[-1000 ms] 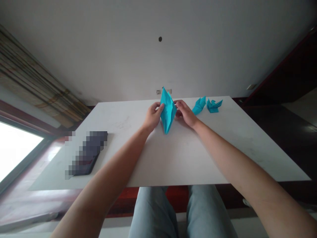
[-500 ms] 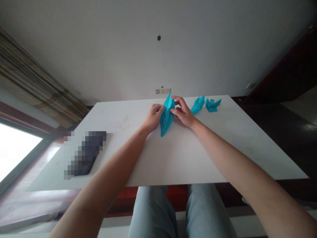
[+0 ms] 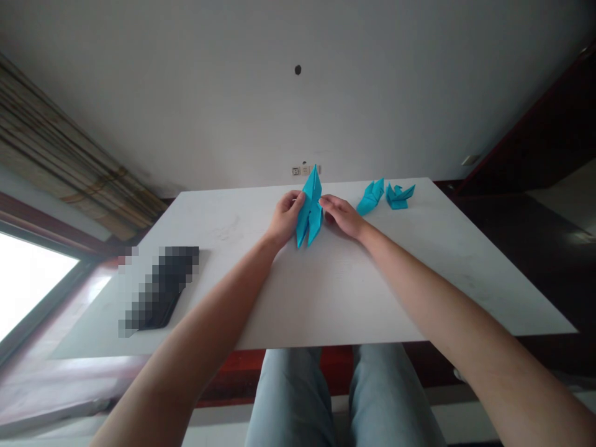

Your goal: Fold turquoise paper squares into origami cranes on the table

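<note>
Between my hands is a folded sheet of blue origami paper (image 3: 311, 211), held up above the table. It is a long diamond with a pointed top and two separate narrow points below. My left hand (image 3: 287, 214) pinches its left edge, thumb on the front face. At the right edge, my right hand (image 3: 342, 214) grips it between thumb and curled fingers. Two more blue folded-paper pieces rest to the right: one elongated figure (image 3: 371, 197) just beyond my right hand, and one bird-like figure (image 3: 399, 197) with pointed ends.
A white table (image 3: 298, 310) lies under my forearms, its far edge near the wall. At its left lies a dark flat object (image 3: 162, 298), partly blurred out by pixels. Wall sockets (image 3: 305, 171) sit behind the table.
The blue paper has gone from a bulging, partly opened shape to a flatter diamond with two split lower points. My right fingers have come down from its upper edge to its side.
</note>
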`<state>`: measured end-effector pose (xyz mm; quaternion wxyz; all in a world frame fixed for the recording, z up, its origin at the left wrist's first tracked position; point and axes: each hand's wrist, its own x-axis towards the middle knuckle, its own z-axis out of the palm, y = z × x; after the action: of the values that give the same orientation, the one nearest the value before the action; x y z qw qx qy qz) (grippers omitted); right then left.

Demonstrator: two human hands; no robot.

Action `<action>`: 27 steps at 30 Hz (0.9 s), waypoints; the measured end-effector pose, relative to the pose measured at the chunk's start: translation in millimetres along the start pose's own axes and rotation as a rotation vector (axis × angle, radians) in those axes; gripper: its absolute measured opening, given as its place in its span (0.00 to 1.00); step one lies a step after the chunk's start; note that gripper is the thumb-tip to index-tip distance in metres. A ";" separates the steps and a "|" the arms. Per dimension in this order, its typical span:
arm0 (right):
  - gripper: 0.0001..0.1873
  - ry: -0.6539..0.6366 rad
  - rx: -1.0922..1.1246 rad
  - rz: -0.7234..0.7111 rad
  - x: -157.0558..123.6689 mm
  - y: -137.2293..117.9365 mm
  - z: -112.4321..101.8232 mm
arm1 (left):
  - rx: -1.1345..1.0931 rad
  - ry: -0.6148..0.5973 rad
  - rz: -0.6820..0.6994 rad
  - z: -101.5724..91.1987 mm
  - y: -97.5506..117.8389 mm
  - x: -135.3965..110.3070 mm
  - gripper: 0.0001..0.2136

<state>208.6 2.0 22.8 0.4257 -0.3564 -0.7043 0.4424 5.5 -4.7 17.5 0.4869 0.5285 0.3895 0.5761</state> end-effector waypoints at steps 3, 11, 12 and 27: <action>0.38 0.011 0.048 0.012 0.2 2.0 0.1 | -0.061 -0.008 0.009 1.3 4.1 -1.5 0.14; 0.41 0.079 0.040 0.027 2.9 7.7 -1.7 | -0.068 0.073 -0.007 0.8 7.4 -1.6 0.13; 0.42 0.080 0.022 0.008 2.9 7.7 -1.9 | -0.069 0.076 -0.011 0.6 6.9 -1.2 0.13; 0.39 0.110 -0.116 -0.109 -1.4 11.1 3.6 | -0.245 -0.015 -0.162 -10.2 2.8 0.5 0.16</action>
<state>207.3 3.6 11.2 0.4659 -0.3656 -0.7225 0.3568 -4.9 -4.2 18.9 0.5956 0.4363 0.3541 0.5740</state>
